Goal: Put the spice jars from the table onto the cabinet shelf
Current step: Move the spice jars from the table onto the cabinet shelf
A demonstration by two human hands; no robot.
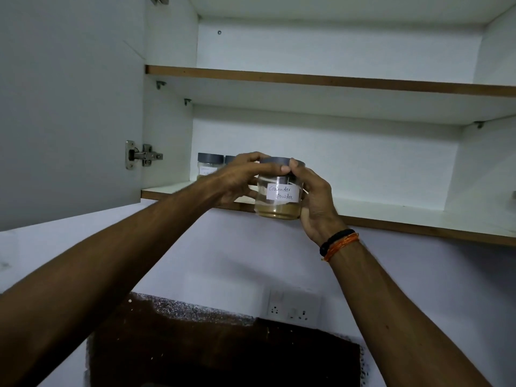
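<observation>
A clear spice jar (279, 199) with a grey lid and a white label reading "Coriander Powder" holds brownish powder. Both hands grip it in front of the lower cabinet shelf (391, 216), level with the shelf's front edge. My left hand (237, 180) wraps its left side and lid; my right hand (315, 202) holds its right side, thumb on the lid. At the shelf's back left stands another grey-lidded jar (209, 164). Beside that one, the lid of a further jar (229, 159) peeks out behind my left hand.
The cabinet door (69, 107) stands open on the left, with a hinge (143, 155) at its edge. An upper shelf (335, 81) runs above. Below, on the wall, is a white socket plate (293, 305) over a dark panel.
</observation>
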